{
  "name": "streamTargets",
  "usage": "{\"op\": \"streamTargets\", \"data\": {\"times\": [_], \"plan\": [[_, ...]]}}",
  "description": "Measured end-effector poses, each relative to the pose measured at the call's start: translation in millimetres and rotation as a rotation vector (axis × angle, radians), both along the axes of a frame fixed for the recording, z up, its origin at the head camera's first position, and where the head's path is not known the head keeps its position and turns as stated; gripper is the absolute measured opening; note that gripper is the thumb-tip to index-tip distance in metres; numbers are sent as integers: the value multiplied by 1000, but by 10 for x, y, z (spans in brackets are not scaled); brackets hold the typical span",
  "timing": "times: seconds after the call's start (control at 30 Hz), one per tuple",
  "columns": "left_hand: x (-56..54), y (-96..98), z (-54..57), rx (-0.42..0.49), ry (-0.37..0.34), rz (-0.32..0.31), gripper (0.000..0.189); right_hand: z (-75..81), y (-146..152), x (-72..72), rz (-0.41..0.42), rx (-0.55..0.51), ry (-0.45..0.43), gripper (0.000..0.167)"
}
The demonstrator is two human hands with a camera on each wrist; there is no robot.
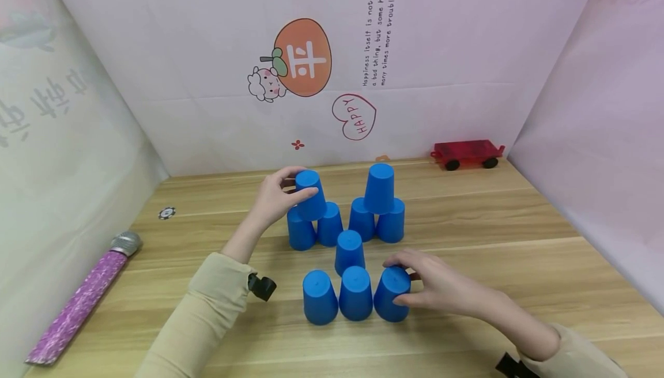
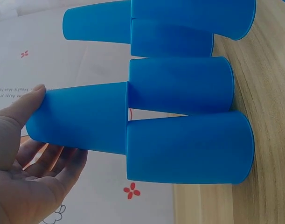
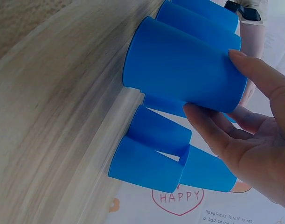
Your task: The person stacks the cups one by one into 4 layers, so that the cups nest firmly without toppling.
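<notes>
My left hand [image 1: 276, 196] grips an upside-down blue cup [image 1: 310, 195], thumb on one side and fingers on the other. That cup's rim meets the bases of two upside-down blue cups below it, one of them nearest the wrist camera [image 2: 191, 148]. With my right hand [image 1: 441, 286] I hold the rightmost blue cup [image 1: 392, 294] of a front row of three; thumb and fingers are on its sides in the right wrist view [image 3: 184, 65]. Beside it stand the middle cup [image 1: 355, 294] and the left cup [image 1: 319, 298]. A single cup [image 1: 350, 253] stands just behind the row.
Right of the left stack, another blue cup [image 1: 380, 189] sits on two cups. A red toy cart [image 1: 467, 153] stands at the back right. On the left lie a purple microphone [image 1: 85, 297] and a small round disc [image 1: 167, 212]. A printed cloth [image 1: 207, 78] borders the wooden table [image 1: 493, 222].
</notes>
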State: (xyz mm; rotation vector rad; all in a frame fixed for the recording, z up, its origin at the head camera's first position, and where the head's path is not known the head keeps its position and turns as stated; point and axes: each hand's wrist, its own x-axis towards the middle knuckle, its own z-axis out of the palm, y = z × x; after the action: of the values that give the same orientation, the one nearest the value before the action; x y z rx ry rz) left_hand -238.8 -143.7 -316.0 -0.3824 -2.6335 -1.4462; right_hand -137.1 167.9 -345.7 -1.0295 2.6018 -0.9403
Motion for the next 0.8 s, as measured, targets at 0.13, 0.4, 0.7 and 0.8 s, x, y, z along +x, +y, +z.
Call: {"op": "streamTargets", "data": {"times": [0.13, 0.4, 0.7, 0.8], "plan": [[2, 0, 5, 3, -11, -10, 54, 17, -9, -7, 8, 7, 16, 50], [-16, -6, -16, -3, -2, -25, 54, 13, -9, -8, 6, 14, 20, 47], [-14, -39, -55, 0, -10, -41, 60, 10, 40, 14, -6, -12, -8, 46], [15, -67, -60, 18, -9, -40, 64, 16, 82, 21, -15, -35, -29, 47]]}}
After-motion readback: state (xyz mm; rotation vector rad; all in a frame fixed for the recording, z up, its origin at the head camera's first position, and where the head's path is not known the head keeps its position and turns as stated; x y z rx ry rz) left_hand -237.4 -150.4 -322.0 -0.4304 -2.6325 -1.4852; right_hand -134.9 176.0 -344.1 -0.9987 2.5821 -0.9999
